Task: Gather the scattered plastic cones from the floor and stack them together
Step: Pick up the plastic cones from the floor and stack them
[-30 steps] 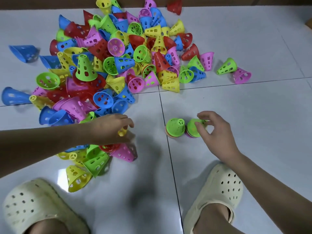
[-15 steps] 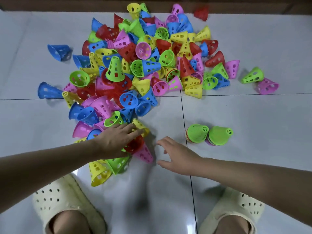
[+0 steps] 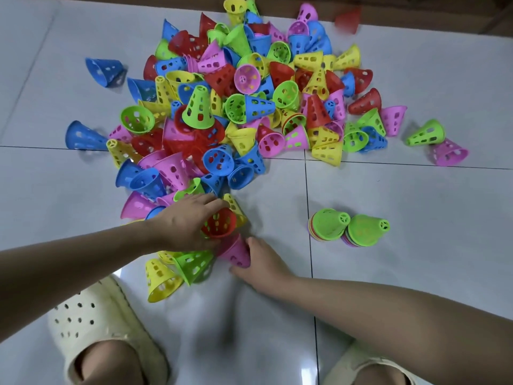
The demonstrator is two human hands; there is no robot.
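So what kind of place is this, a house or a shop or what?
Probably a room in a home, though I can't be sure. The floor is big shiny pale tiles, toy plastic cones are dumped straight on it, and the person wears soft indoor-style clogs.

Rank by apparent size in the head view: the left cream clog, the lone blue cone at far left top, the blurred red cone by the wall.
1. Cream perforated foam clog, though nearest the camera.
2. Blue perforated plastic cone.
3. Red plastic cone, farthest and blurred, so unsure.
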